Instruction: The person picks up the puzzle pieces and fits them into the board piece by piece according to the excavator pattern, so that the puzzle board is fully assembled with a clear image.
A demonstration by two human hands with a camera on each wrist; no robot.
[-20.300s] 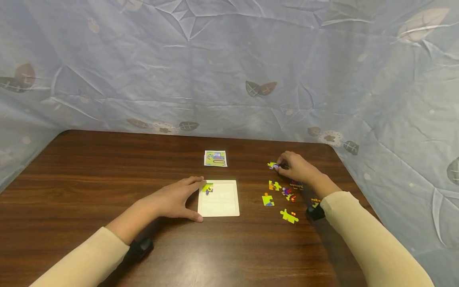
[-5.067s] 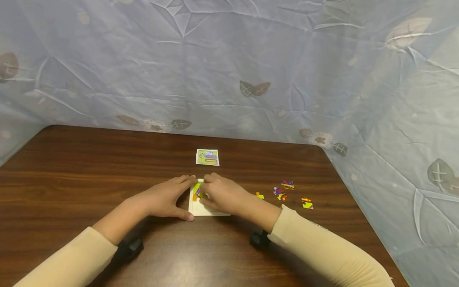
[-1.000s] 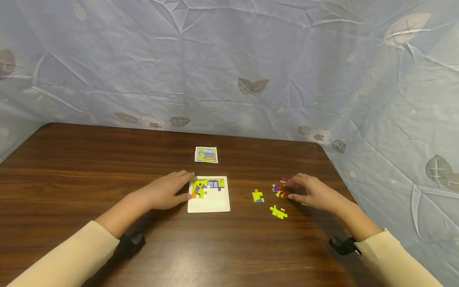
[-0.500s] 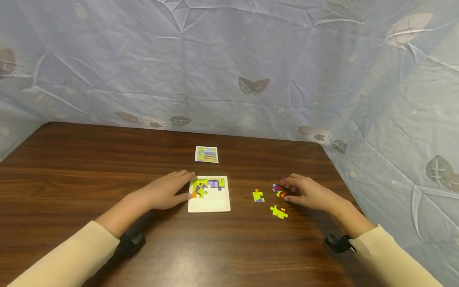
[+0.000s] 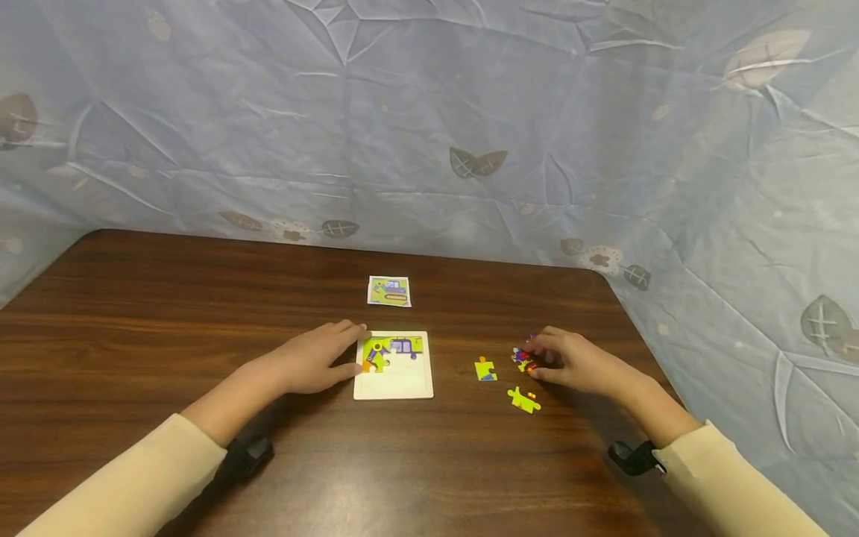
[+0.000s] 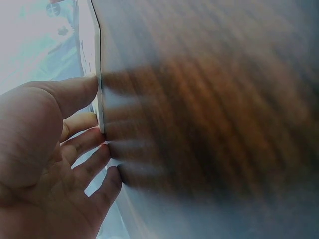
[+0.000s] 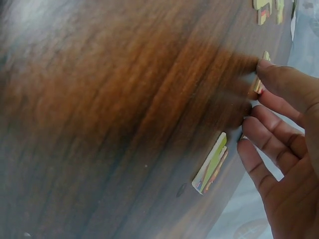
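My left hand point(image 5: 312, 359) rests against the left edge of a square, pale puzzle tray point(image 5: 396, 386); in the left wrist view, thumb and fingertips touch its rim. Joined puzzle pieces point(image 5: 376, 356) with part of an excavator picture fill the tray's top and upper left. To the right, my right hand point(image 5: 580, 363) hovers low, fingers loosely bent, thumb and forefinger at a purple-and-red puzzle piece point(image 5: 520, 358). Whether they touch it is hard to tell. The fingers mostly cover another purple piece. In the right wrist view, a green-edged piece point(image 7: 212, 164) lies below the fingertips.
Between tray and right hand lie a green-and-blue puzzle piece point(image 5: 485, 370) and a yellow-green one point(image 5: 524, 401). A small excavator picture card point(image 5: 389, 291) lies behind the tray. A patterned grey cloth point(image 5: 416, 134) hangs behind and beside the brown table point(image 5: 376, 477).
Over the last second my right hand has shifted slightly left among the loose pieces; the left hand stays on the tray. Compared with twenty seconds ago, more pieces sit in the tray.
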